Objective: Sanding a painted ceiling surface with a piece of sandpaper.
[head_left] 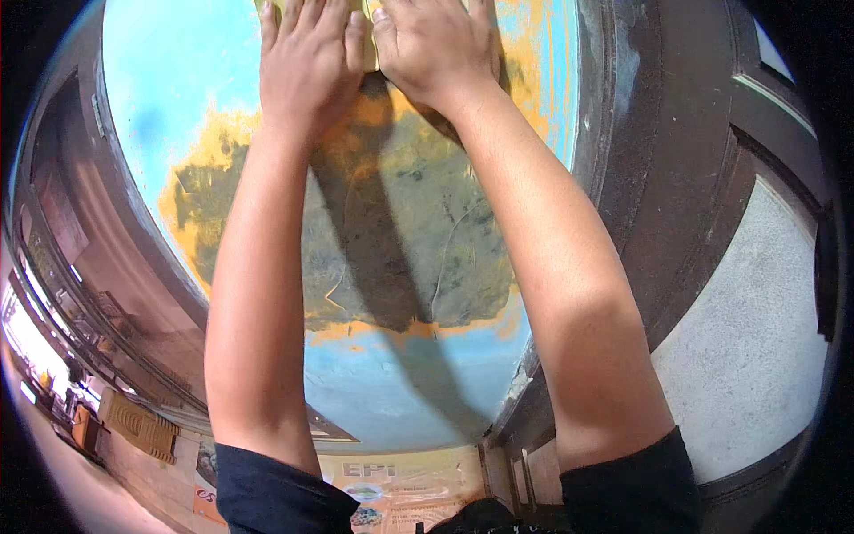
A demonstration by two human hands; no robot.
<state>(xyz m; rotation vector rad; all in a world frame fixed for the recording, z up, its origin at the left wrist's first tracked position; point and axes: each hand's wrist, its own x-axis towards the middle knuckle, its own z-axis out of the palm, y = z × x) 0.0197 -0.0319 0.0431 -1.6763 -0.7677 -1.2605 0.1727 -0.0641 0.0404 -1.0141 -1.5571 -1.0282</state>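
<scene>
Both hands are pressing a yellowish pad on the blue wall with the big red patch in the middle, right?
Not quite: the big patch is orange and dull green, not red. The head view shows the left hand and right hand side by side on a yellowish pad against the blue wall.

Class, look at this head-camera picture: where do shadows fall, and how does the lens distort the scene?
Head view: both forearms cast dark shadows down the blue and orange painted surface below the left hand and right hand. The fisheye lens bends the dark wooden frame into curves, and the corners go black.
</scene>
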